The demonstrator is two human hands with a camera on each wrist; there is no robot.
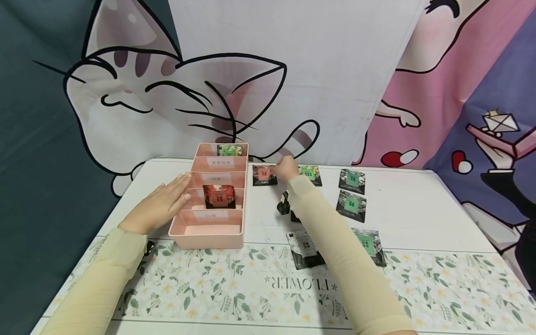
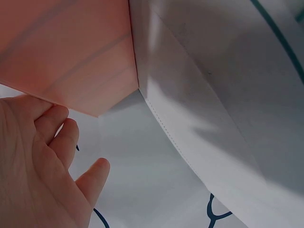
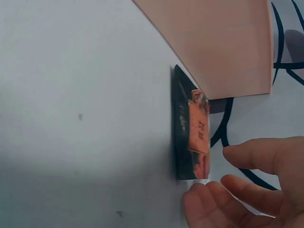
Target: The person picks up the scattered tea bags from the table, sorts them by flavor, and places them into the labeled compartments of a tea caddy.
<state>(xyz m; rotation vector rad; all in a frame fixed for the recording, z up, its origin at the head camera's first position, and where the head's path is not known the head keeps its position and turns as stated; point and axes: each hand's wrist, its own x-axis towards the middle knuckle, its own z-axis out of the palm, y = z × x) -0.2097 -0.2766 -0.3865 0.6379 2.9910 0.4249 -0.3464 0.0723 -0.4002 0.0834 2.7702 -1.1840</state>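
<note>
A pink divider tray (image 1: 207, 239) stands left of centre on the white table. It holds a red sachet (image 1: 219, 195) in a middle slot and a green one (image 1: 229, 150) at the far end. My left hand (image 1: 161, 207) lies flat with straight fingers against the tray's left wall (image 2: 71, 57); the palm (image 2: 42, 166) holds nothing. My right hand (image 1: 286, 168) reaches to the far side of the table, its fingertips (image 3: 209, 199) at the edge of a black sachet with a red label (image 1: 264, 176) (image 3: 192, 137) lying flat beside the tray (image 3: 223, 42). The thumb stays apart from it.
A green sachet (image 1: 311, 173) lies just right of my right hand. Two more green ones (image 1: 351, 180) (image 1: 351, 204) lie further right. Nearer me, partly under my forearm, are a grey sachet (image 1: 304, 246) and a green one (image 1: 368, 244). A cat-print cloth hangs behind the table.
</note>
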